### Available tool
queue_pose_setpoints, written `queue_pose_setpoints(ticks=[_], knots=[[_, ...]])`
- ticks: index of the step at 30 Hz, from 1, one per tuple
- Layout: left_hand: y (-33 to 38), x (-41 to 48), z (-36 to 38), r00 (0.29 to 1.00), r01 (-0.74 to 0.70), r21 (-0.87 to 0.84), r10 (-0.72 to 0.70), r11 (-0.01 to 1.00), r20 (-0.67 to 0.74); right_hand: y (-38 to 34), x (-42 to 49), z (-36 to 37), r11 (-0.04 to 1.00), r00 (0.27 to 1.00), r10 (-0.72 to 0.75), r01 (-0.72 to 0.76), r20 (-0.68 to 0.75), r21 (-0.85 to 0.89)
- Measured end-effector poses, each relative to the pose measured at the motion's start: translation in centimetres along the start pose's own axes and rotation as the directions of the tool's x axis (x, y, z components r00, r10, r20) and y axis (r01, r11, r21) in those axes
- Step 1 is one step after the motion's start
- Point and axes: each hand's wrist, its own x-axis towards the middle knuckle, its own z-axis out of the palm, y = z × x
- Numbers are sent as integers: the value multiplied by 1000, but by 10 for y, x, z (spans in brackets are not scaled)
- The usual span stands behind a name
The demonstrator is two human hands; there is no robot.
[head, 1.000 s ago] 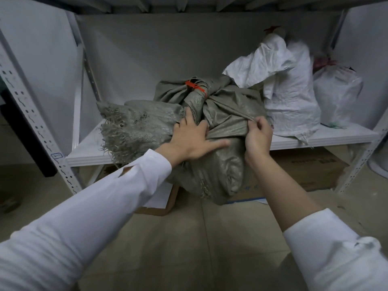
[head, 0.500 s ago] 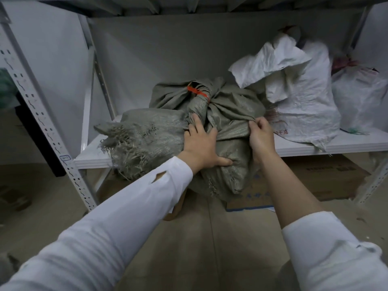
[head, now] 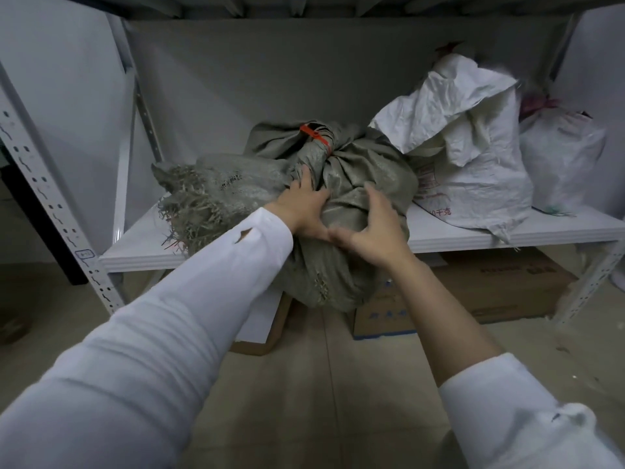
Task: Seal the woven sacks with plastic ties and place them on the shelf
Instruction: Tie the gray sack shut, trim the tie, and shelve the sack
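A grey-green woven sack (head: pixel 365 170) lies on the white shelf board (head: pixel 507 233), its bulging bottom hanging over the front edge. A red plastic tie (head: pixel 314 135) cinches its neck, and the frayed open end (head: pixel 189 204) trails to the left. My left hand (head: pixel 304 211) presses on the sack just below the neck, fingers fairly straight. Beside it, my right hand (head: pixel 375 228) rests on the sack's front bulge with fingers spread and curved; no fold is pinched. The two thumbs nearly touch.
A white woven sack (head: pixel 473 170) with red print leans right of the grey one, and another white bag (head: pixel 561 164) stands at the far right. Cardboard boxes (head: pixel 473 292) sit on the floor under the shelf. A perforated steel upright (head: pixel 50 198) stands at the left.
My right hand let go of the fold on the sack's right side and moved left onto its front bulge. The sack sits a little further onto the shelf.
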Motion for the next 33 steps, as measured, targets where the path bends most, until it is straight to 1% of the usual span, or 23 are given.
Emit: queue_pose_setpoints(ticks=[1, 2, 3, 4, 5, 6, 8, 10, 11, 12, 14, 17, 19, 21, 22, 24, 27, 29, 31, 33], knots=[[-5, -5, -1, 998, -32, -28, 33, 999, 46, -4, -6, 2, 996, 995, -31, 39, 100, -76], [-10, -10, -3, 995, -60, -56, 65, 997, 81, -7, -11, 4, 977, 979, -44, 83, 197, -194], [-17, -14, -5, 991, -84, -72, 91, 994, 102, -10, -15, 7, 932, 963, -43, 134, 265, -336], [-24, -18, -7, 988, -103, -62, 109, 993, 109, -9, -18, 11, 872, 954, -38, 177, 299, -456], [-30, -21, -9, 988, -113, -29, 116, 993, 103, -8, -20, 14, 823, 951, -33, 199, 306, -531], [-37, -22, -10, 991, -114, 20, 113, 993, 79, -7, -21, 17, 804, 954, -29, 201, 299, -560], [-48, -23, -10, 997, -62, 130, 66, 990, -29, -3, -21, 21, 819, 961, -21, 174, 275, -547], [-54, -25, -10, 985, 85, 206, -51, 975, -165, -2, -21, 23, 831, 971, -30, 156, 237, -534], [-57, -27, -10, 970, 169, 218, -124, 961, -207, -2, -21, 24, 832, 976, -41, 153, 215, -534], [-58, -29, -9, 957, 237, 211, -192, 948, -216, -2, -21, 25, 831, 979, -53, 152, 195, -535], [-61, -31, -6, 945, 304, 168, -275, 938, -174, -1, -20, 27, 829, 984, -74, 152, 163, -538], [-58, -29, -4, 939, 321, 92, -303, 943, -164, 1, -16, 26, 844, 987, -67, 135, 148, -519], [-50, -26, -11, 940, 298, 75, -279, 952, -197, 3, -11, 25, 869, 989, -38, 104, 145, -483], [-38, -23, -19, 942, 257, 61, -236, 964, -238, 5, -7, 25, 901, 988, 31, 37, 149, -431], [-31, -21, -24, 940, 235, 54, -213, 970, -268, 6, -6, 24, 914, 986, 62, 7, 156, -406], [-13, -18, -32, 922, 185, 41, -159, 982, -353, 9, -4, 24, 922, 984, 78, -9, 162, -386], [25, -15, -48, 878, 60, 47, -30, 997, -477, 12, -4, 23, 913, 990, 41, 16, 132, -408], [49, -9, -60, 834, -18, 102, 71, 995, -547, 13, -3, 23, 907, 994, 15, 32, 108, -420], [61, -1, -71, 794, -55, 152, 135, 987, -593, 14, -2, 24, 908, 996, 1, 37, 92, -418], [60, 5, -80, 765, -94, 158, 173, 983, -620, 13, 2, 24, 914, 997, -3, 36, 80, -405]])
